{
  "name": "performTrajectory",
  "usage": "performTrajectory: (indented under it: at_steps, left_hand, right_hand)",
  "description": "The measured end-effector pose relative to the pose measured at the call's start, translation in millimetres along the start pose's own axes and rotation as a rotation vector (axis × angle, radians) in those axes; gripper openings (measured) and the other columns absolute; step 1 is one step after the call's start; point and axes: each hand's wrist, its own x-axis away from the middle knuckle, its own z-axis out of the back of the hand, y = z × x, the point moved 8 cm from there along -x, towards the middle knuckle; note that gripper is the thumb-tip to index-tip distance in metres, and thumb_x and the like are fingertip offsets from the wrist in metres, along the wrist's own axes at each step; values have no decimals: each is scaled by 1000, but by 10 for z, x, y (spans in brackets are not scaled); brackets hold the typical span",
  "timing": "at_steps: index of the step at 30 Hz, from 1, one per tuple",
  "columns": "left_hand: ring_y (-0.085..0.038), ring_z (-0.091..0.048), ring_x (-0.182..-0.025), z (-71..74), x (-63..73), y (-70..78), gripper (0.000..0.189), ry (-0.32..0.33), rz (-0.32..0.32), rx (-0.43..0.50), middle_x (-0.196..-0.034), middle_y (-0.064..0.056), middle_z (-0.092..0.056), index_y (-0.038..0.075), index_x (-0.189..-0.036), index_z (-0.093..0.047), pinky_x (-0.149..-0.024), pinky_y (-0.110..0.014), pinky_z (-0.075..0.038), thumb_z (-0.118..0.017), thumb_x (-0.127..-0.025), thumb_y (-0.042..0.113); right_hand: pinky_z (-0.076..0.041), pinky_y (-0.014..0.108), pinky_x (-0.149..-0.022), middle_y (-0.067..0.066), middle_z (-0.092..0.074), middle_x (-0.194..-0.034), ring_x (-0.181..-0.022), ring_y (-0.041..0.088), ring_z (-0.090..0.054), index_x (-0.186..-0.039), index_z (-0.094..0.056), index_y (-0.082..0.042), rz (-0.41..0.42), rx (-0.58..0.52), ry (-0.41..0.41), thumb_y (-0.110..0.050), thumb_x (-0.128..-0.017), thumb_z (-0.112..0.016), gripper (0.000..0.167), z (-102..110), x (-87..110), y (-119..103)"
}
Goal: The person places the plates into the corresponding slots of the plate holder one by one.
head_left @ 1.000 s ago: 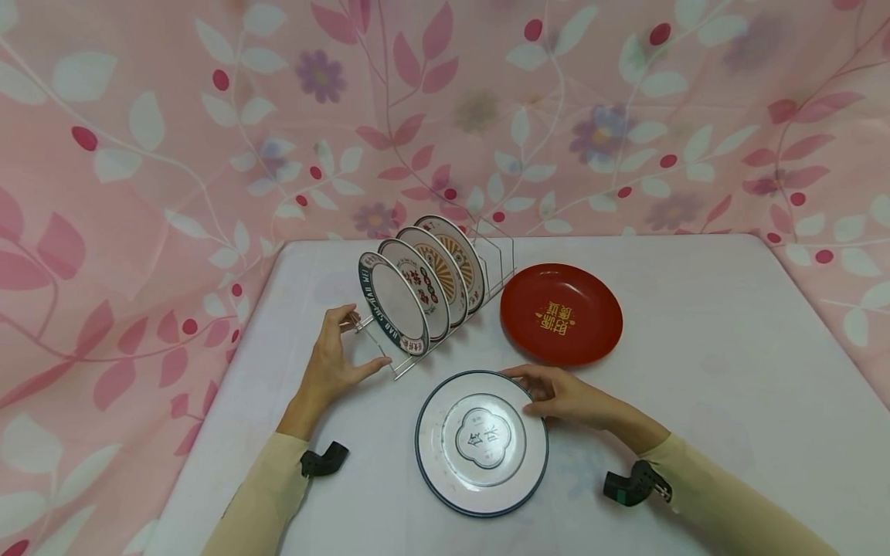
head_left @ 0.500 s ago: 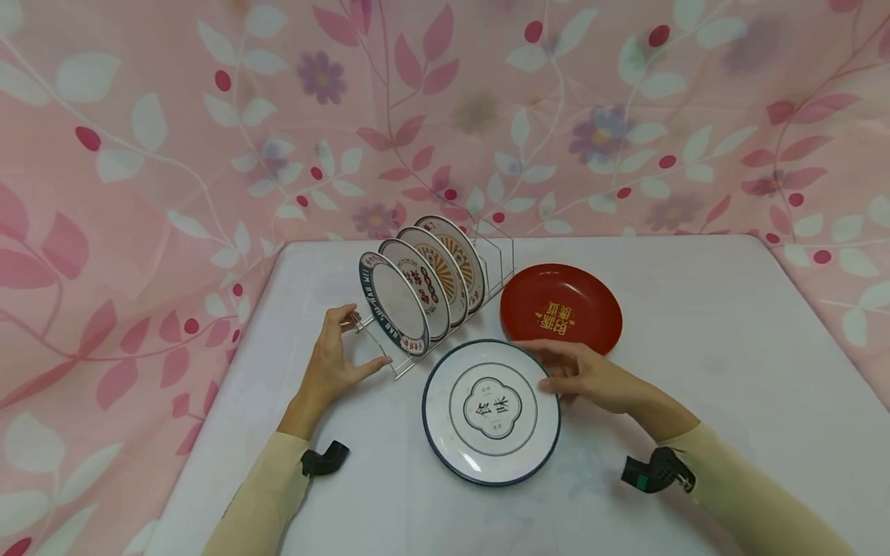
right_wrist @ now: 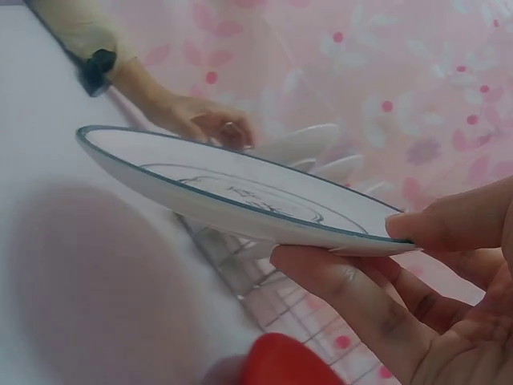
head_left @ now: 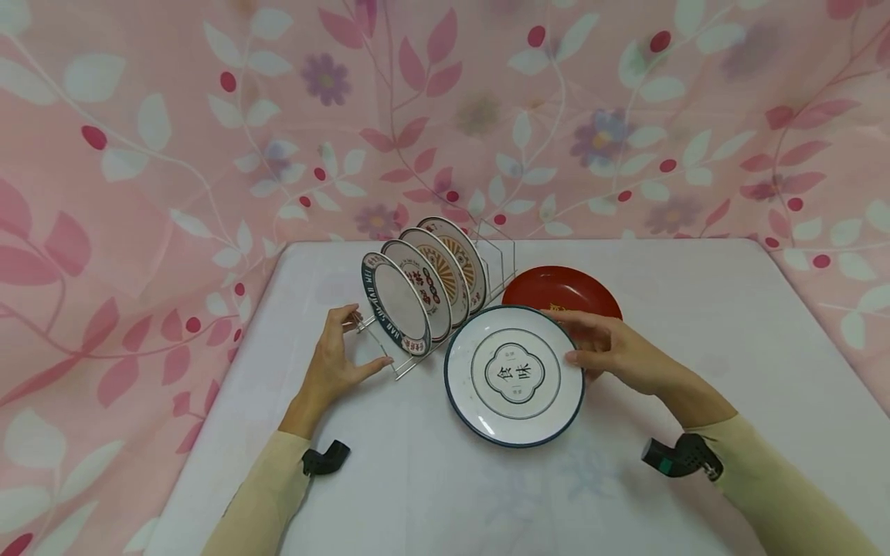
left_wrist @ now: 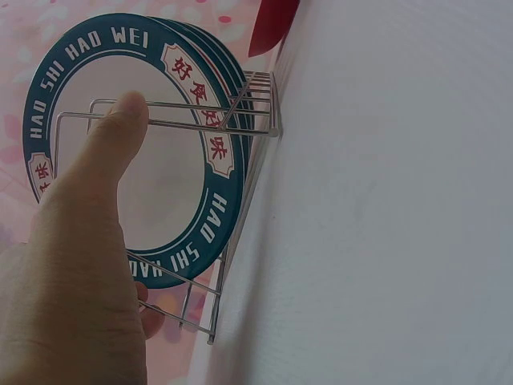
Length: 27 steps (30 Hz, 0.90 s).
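Note:
My right hand (head_left: 629, 359) pinches the right edge of a white plate (head_left: 514, 376) with a dark blue rim and dark characters in its centre. In the right wrist view, the thumb lies on top of this plate (right_wrist: 256, 188) and the fingers are beneath; it is raised above the table. My left hand (head_left: 330, 374) holds the near end of a wire dish rack (head_left: 406, 371). Several plates stand on edge in that rack, the front one (head_left: 396, 305) with a teal lettered border. In the left wrist view, my thumb crosses the rack's wires before this bordered plate (left_wrist: 160, 160).
A red plate (head_left: 563, 286) lies right of the rack, partly covered by the white plate and my right hand. Bare wire slots (head_left: 504, 262) show at the rack's far end. The white-covered table (head_left: 751, 332) meets a pink floral backdrop (head_left: 487, 116).
The white plate has risen from the table, moving away from me and to the right with my right hand. It now hides more of the red plate. My left hand stays at the rack.

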Motion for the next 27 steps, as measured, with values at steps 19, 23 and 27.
performTrajectory:
  at_steps: [19,23,27]
  left_hand:
    - [-27,-57,-110,8,17,-49,106,2,21,-17,-124,-24,-49,-6,-138,-37,-99,-41,-51,-93,-58,34]
    - [-28,-57,-111,-1,14,-54,105,-1,21,-16,-124,-24,-50,-5,-138,-36,-98,-40,-51,-93,-59,36]
    - [-28,-58,-111,-3,4,-54,105,-2,28,-17,-125,-24,-50,-4,-139,-37,-98,-41,-51,-92,-60,37]
  right_hand:
    - [-63,35,-60,14,-57,-116,-80,22,-68,-148,-43,-12,259,-216,247,10,-92,-57,62,1180,-534,-1273]
    - [-63,35,-60,13,-56,-115,-81,21,-67,-147,-44,-12,213,-192,292,7,-92,-60,61,1236,-702,-1236]
    - [-63,35,-60,11,-54,-113,-84,19,-66,-147,-45,-14,152,-158,327,4,-91,-62,62,1237,-843,-1129]
